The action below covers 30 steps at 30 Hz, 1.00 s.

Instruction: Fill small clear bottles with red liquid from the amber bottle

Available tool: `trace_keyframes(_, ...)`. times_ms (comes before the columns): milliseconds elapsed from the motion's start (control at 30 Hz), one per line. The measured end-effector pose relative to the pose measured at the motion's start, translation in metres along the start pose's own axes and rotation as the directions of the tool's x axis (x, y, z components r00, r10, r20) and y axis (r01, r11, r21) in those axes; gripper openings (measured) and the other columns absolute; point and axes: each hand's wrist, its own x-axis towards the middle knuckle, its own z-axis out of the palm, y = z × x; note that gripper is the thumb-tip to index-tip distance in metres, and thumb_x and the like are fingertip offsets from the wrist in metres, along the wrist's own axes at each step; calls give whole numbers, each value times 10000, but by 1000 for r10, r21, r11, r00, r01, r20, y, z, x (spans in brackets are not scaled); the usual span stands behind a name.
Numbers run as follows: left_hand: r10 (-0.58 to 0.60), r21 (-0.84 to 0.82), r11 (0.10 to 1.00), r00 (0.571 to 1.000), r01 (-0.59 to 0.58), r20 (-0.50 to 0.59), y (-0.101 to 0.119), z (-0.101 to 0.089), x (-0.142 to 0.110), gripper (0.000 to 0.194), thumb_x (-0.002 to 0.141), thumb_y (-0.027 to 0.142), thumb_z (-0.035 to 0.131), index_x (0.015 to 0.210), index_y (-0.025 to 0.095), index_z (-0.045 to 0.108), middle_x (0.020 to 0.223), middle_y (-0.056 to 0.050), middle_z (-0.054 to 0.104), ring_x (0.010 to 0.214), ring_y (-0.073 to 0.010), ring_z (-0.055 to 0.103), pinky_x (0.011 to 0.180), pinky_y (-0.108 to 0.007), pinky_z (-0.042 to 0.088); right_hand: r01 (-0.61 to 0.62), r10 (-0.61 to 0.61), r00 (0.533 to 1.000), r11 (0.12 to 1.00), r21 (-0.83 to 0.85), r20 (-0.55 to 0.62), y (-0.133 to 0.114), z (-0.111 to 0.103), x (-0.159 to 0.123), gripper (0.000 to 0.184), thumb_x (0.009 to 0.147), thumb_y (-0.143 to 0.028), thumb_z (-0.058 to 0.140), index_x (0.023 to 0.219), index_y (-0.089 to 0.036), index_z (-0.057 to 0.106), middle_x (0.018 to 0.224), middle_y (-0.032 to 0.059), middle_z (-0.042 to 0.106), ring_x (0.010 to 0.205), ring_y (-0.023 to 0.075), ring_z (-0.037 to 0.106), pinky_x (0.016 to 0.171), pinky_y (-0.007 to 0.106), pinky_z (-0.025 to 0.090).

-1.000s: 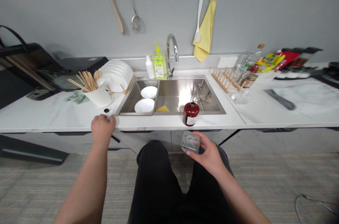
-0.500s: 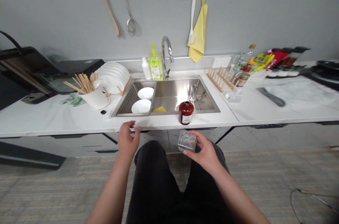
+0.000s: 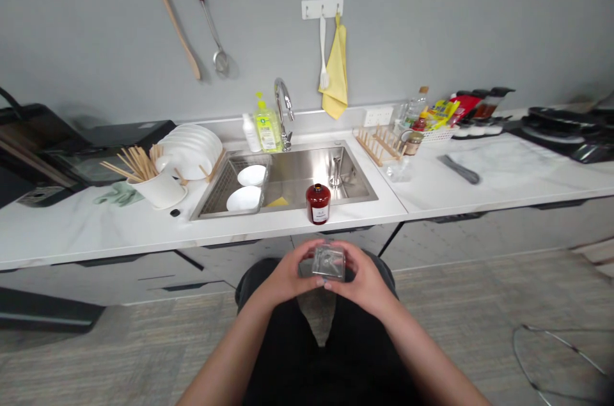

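Between my two hands, above my lap, is a small clear square box (image 3: 329, 263). My left hand (image 3: 291, 273) has its fingers closed on the box's left side. From the right, my right hand (image 3: 363, 278) grips the same box, thumb at the near edge and fingers at the far edge. Just beyond, a dark red bottle (image 3: 318, 204) with a white label stands upright and uncapped on the counter's front edge. A small black cap (image 3: 175, 212) lies on the counter to the left.
Behind the bottle is a steel sink (image 3: 307, 163) with white bowls (image 3: 244, 199) in its wire basket. A chopstick holder (image 3: 158, 192) and plates (image 3: 194, 150) stand left. On the right are a wooden rack (image 3: 381, 142), a clear container (image 3: 400, 171) and a dark grey utensil (image 3: 459, 169).
My left hand has moved right and taken hold of the clear box beside my right hand. The whole view has shifted slightly; the red bottle stays on the counter edge.
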Motion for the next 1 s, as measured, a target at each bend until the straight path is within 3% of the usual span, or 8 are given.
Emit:
trace_keyframes(100,-20,-96,995,1000,22,13,-4,8,-2,857,840,477,1020,1590,274,657,1572,-175,725,1453,-399,705,1282,-594,512,1,-2,1000,999,38,21,-4,-1,-5,752,800,-439,1037,1466,-330,706,1486,121,721,1351,352,763,1072,486,707)
trace_keyframes(300,-25,-143,990,993,9,-112,-10,15,-16,830,822,521,1025,1534,243,702,1534,-187,743,1442,-417,706,1273,-604,517,-29,23,998,994,103,59,-15,6,-7,829,775,-466,1054,1509,-333,691,1537,122,676,1381,341,738,1087,478,697)
trace_keyframes(467,9,-227,971,963,-72,-268,-11,13,-25,822,827,593,998,1527,266,716,1521,-165,753,1405,-411,726,1238,-599,551,64,-69,994,996,64,85,-22,2,8,725,928,-509,922,1590,-361,666,1652,125,640,1442,355,706,1053,475,699)
trace_keyframes(600,45,-184,973,896,-140,-441,-4,-6,-25,819,789,599,1017,1483,257,751,1495,-158,768,1384,-391,735,1231,-567,561,161,-162,983,987,-23,-85,-12,-8,42,545,1010,-491,817,1506,-299,697,1490,136,745,1306,324,765,1039,477,681)
trace_keyframes(667,69,-158,972,851,-176,-521,2,-20,-23,796,806,586,1005,1485,257,753,1539,-158,751,1426,-388,715,1235,-551,563,162,-195,955,974,-160,-224,-2,-10,66,661,940,-473,878,1531,-272,663,1491,157,736,1338,350,741,1092,526,655)
trace_keyframes(733,79,-155,965,803,-209,-590,8,-34,-19,751,825,566,992,1473,263,763,1557,-152,747,1423,-386,721,1183,-528,606,147,-214,941,956,-253,-263,9,-11,93,894,844,-481,953,1629,-266,582,1623,186,646,1440,393,682,1197,597,597)
trace_keyframes(867,91,-163,950,734,-267,-674,19,-60,-10,728,797,532,1021,1434,266,790,1508,-144,777,1331,-367,775,1066,-477,667,130,-176,965,965,-227,-196,28,-8,139,1246,687,-510,1060,1743,-283,438,1774,206,501,1601,440,562,1328,660,478)
trace_keyframes(1000,87,-189,937,722,-292,-686,27,-79,5,729,807,547,1019,1447,288,784,1480,-131,791,1272,-342,805,1008,-462,688,88,-115,983,979,-184,-143,36,-1,160,1273,671,-485,1067,1743,-273,415,1692,206,596,1556,409,622,1301,631,508)
